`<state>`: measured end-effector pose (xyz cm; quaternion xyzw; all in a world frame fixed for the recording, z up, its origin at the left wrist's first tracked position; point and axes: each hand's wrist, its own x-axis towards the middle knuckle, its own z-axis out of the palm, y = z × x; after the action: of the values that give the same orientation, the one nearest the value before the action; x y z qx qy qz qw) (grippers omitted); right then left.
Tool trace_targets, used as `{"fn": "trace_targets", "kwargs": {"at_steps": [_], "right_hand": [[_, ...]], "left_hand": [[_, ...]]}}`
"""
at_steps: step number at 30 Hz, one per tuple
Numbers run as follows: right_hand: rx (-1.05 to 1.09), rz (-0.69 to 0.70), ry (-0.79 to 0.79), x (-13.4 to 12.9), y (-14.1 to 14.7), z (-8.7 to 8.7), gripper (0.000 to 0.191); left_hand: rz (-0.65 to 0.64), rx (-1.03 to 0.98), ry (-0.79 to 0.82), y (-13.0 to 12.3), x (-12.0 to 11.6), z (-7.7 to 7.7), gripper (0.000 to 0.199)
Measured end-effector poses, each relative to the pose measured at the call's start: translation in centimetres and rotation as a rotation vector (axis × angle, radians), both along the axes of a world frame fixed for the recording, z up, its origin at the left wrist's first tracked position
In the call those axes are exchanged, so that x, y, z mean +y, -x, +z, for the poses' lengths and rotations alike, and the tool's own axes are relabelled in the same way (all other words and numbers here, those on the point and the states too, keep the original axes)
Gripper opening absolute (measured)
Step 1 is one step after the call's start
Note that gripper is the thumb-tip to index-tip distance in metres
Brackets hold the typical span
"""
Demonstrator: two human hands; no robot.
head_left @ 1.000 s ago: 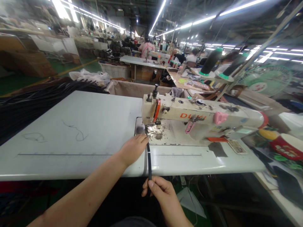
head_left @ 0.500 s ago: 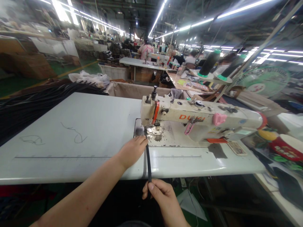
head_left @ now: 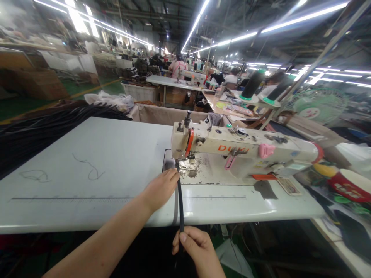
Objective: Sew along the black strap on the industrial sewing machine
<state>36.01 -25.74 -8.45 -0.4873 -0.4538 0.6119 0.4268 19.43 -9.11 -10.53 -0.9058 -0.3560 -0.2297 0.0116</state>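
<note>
A narrow black strip [head_left: 181, 204] runs from under the needle area of a white sewing machine [head_left: 214, 144] down over the table's front edge. My left hand [head_left: 162, 188] lies by the needle plate, its fingers together on the strip close to the presser foot. Below the table edge, my right hand [head_left: 193, 243] pinches the strip between thumb and fingers. The strip's end hangs below that hand. Where the strip meets the needle is partly hidden by the machine head and my left fingertips.
Loose threads [head_left: 89, 168] lie on the white table [head_left: 116, 146]. Many black strips [head_left: 43, 127] are heaped at the left. Thread cones [head_left: 252, 85] and a green fan [head_left: 317, 106] stand at the right. A person [head_left: 177, 68] sits at another machine farther back.
The table and machine sit slightly lower in the view. Both hands keep their hold on the strip, with little movement relative to the machine.
</note>
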Motion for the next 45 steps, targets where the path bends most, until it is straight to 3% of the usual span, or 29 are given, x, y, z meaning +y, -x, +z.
{"fn": "trace_targets", "kwargs": {"at_steps": [4, 11, 17, 24, 33, 45], "right_hand": [[0.044, 0.024, -0.012, -0.1, 0.0, -0.5, 0.049], [-0.104, -0.014, -0.184, 0.2, 0.2, -1.8, 0.048], [0.069, -0.05, 0.075, 0.6, 0.8, -0.9, 0.052], [0.017, -0.028, 0.02, 0.2, 0.6, -0.1, 0.05], [0.007, -0.019, -0.016, -0.1, 0.2, -2.2, 0.047], [0.004, -0.034, 0.028, -0.2, 0.2, 0.4, 0.047]], "left_hand": [[-0.007, 0.063, 0.023, 0.1, -0.2, -0.1, 0.027], [-0.007, 0.092, 0.013, 0.1, -0.4, 0.5, 0.026], [-0.009, 0.06, 0.045, 0.1, -0.3, 0.5, 0.024], [-0.017, 0.05, 0.012, 0.1, -0.4, 0.8, 0.021], [-0.022, 0.078, 0.021, 0.2, -0.3, 0.5, 0.022], [-0.024, 0.05, 0.045, 0.2, -0.3, 0.6, 0.024]]}}
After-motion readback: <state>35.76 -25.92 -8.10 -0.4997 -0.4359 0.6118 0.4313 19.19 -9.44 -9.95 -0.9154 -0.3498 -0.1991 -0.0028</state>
